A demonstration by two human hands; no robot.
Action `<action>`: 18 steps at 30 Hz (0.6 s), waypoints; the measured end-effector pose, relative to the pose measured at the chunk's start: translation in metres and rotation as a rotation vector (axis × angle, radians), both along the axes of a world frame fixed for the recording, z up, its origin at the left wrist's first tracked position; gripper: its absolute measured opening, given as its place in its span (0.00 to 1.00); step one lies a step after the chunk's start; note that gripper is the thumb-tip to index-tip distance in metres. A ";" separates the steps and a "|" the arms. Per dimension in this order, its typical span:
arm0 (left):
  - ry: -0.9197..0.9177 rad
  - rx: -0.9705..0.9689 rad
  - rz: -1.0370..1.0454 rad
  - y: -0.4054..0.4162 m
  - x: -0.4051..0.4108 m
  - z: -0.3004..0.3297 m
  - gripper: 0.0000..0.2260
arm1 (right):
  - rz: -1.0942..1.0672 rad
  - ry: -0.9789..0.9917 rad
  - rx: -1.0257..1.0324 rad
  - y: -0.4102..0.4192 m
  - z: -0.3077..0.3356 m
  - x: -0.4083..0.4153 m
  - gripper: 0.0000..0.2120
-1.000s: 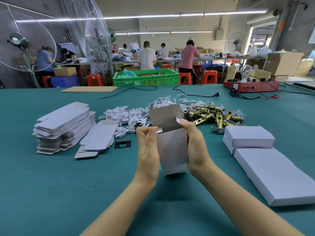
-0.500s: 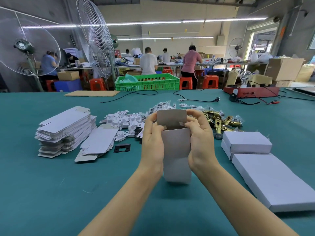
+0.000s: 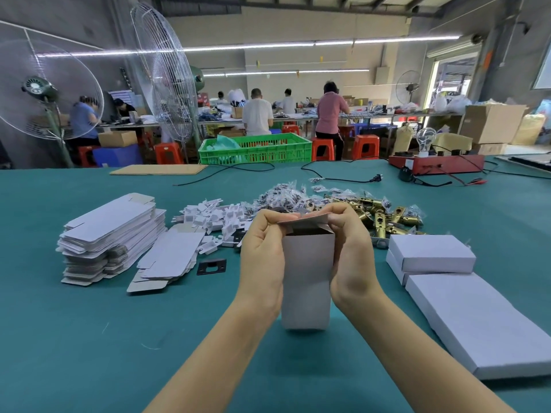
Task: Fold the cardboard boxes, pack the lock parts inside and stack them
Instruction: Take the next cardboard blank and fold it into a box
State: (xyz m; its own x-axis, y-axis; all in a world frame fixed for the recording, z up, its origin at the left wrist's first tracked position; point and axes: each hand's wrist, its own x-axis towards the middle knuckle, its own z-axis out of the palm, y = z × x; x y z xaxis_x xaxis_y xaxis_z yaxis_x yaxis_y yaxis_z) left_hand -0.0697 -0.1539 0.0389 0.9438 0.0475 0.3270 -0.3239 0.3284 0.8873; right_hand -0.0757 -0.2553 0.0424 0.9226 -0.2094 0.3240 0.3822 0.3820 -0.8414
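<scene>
Cardboard box (image 3: 307, 281) — a small white carton held upright above the teal table (image 3: 89, 353), between both hands. Left hand (image 3: 262, 260) grips its left side, fingers curled over the top; right hand (image 3: 351, 254) grips the right side, fingertips pinching the top flap (image 3: 304, 220), which is bent over the open mouth. Stack of flat box blanks (image 3: 110, 236) lies well to the left, with a few loose blanks (image 3: 170, 257) beside it and a black strike plate (image 3: 211, 266) near them. Behind the hands sit white plastic inserts (image 3: 208, 216), bagged screws (image 3: 283, 198) and brass latch parts (image 3: 384, 216). Finished white boxes (image 3: 432, 253) lie to the right — some stacked, others in a flat row (image 3: 483, 320).
</scene>
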 end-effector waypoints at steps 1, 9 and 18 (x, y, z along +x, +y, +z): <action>0.005 -0.024 0.002 0.002 0.000 0.000 0.24 | 0.007 -0.018 -0.027 0.001 0.000 -0.001 0.07; 0.036 -0.150 -0.119 0.012 -0.002 0.006 0.10 | -0.033 -0.026 -0.204 0.007 0.002 -0.004 0.08; 0.016 0.038 -0.040 0.012 -0.005 0.014 0.07 | -0.010 -0.091 -0.231 -0.003 0.008 -0.003 0.05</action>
State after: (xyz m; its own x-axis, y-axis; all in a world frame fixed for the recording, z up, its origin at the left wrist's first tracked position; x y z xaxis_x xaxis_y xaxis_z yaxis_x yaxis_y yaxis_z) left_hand -0.0745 -0.1416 0.0531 0.9499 -0.0022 0.3125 -0.2968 0.3069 0.9043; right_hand -0.0791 -0.2582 0.0505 0.8856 -0.1288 0.4462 0.4633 0.1794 -0.8679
